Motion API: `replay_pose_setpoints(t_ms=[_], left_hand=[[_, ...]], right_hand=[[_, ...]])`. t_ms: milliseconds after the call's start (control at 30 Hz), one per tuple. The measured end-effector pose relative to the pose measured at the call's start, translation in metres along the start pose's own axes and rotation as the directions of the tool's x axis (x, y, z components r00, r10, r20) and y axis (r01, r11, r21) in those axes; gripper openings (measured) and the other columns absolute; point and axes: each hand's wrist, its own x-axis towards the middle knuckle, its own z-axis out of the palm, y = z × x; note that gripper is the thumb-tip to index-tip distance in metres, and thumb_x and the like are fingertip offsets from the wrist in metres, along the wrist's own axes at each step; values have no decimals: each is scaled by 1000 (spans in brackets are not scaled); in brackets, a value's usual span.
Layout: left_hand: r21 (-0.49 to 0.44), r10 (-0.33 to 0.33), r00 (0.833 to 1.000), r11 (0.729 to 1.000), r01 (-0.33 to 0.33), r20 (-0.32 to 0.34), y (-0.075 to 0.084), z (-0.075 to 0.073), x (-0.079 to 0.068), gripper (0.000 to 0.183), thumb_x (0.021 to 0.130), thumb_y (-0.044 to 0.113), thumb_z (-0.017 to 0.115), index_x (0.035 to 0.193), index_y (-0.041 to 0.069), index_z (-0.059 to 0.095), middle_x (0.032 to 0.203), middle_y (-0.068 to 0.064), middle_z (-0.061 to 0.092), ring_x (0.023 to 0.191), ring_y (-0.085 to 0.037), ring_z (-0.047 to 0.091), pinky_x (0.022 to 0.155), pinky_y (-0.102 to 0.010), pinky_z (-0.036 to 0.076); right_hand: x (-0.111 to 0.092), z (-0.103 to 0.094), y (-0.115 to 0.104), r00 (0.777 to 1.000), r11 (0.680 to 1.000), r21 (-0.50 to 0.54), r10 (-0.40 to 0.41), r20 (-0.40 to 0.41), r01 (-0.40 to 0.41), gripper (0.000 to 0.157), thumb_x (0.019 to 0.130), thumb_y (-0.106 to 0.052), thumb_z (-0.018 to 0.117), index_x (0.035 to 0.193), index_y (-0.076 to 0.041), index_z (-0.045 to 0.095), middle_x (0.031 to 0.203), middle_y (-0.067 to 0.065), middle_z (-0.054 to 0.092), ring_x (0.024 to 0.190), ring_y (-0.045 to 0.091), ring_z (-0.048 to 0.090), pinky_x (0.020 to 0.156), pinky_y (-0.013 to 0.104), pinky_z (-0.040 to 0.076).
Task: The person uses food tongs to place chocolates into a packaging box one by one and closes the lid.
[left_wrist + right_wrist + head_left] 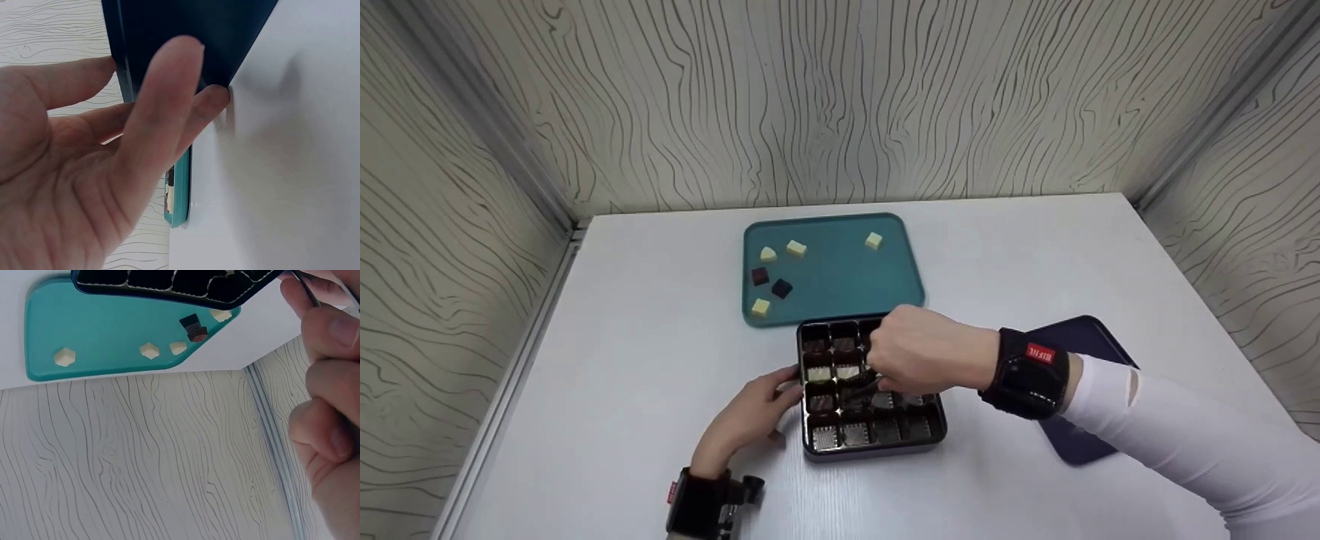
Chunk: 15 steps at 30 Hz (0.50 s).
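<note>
A dark box [877, 452] divided into small compartments stands on the table, with dark and cream chocolate pieces in several of them. At its left wall is my left hand [750, 412]; in the left wrist view the fingertips touch the box side [174, 34] while the thumb stays off it. My right hand [919, 349] is over the box with curled fingers, holding slim dark tongs [861, 386] whose tips point down into the compartments. The hand hides the box's upper right part, and whether the tips pinch a piece cannot be made out.
Behind the box lies a teal tray [840, 289] with cream pieces [796, 248] and two dark pieces [781, 288], mostly toward its left. A dark blue lid or tray [1080, 442] lies to the right, partly under the right forearm. Wood-patterned walls [840, 105] enclose the table.
</note>
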Motion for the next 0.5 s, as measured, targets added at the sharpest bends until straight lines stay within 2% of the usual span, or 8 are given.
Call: replay_pose_setpoints(t_ms=[67, 133, 200, 300, 367, 433, 500], left_hand=[[7, 4, 1000, 1000, -4, -1, 0, 0, 0, 57, 110, 29, 52, 155, -5, 45, 152, -29, 57, 88, -35, 77, 117, -58, 47], [17, 4, 1000, 1000, -4, -2, 1, 0, -1, 57, 110, 30, 51, 155, -5, 46, 151, -29, 58, 100, -34, 76, 115, -58, 48], [30, 5, 1000, 1000, -5, -3, 1, 0, -2, 57, 110, 31, 51, 154, -6, 46, 150, -30, 58, 103, -29, 75, 113, -58, 50], [27, -5, 1000, 1000, 5, -3, 2, 0, -2, 58, 111, 31, 51, 155, -6, 45, 150, -31, 58, 71, -20, 73, 110, -55, 51], [24, -10, 1000, 1000, 10, -1, 2, 0, -1, 57, 111, 31, 51, 155, -5, 45, 151, -30, 58, 59, -17, 68, 108, -53, 53], [19, -15, 1000, 1000, 15, -2, 2, 0, -1, 56, 111, 31, 51, 155, -3, 46, 152, -28, 58, 56, -16, 67, 108, -52, 54], [24, -14, 1000, 1000, 14, -3, 2, 1, 0, 56, 110, 31, 51, 155, -2, 47, 152, -27, 58, 66, -18, 72, 107, -51, 55]], right_hand=[[3, -2, -1, 1000, 999, -33, -11, 19, 12, 42, 90, -42, 80, 59, -21, 60, 61, -7, 66, 49, 7, 50, 47, 25, 41], [6, -4, -2, 999, 997, -69, -27, 28, 29, 39, 90, -42, 80, 61, -21, 65, 63, -7, 69, 51, 8, 56, 49, 26, 46], [8, -5, -2, 999, 994, -98, -40, 33, 43, 36, 90, -41, 80, 63, -21, 67, 65, -7, 70, 54, 9, 60, 52, 27, 50], [12, -5, -3, 998, 992, -119, -47, 39, 51, 32, 89, -41, 81, 65, -21, 70, 68, -7, 72, 57, 10, 64, 56, 28, 54], [15, -5, -5, 998, 990, -127, -47, 51, 53, 30, 89, -41, 81, 68, -21, 72, 70, -7, 73, 59, 10, 65, 57, 28, 55], [18, -3, -6, 997, 989, -138, -52, 63, 61, 28, 89, -41, 80, 71, -21, 73, 72, -8, 74, 59, 10, 65, 57, 27, 55], [21, 0, -8, 996, 986, -149, -58, 73, 69, 26, 89, -41, 80, 73, -22, 73, 72, -9, 74, 59, 9, 64, 57, 27, 55]])
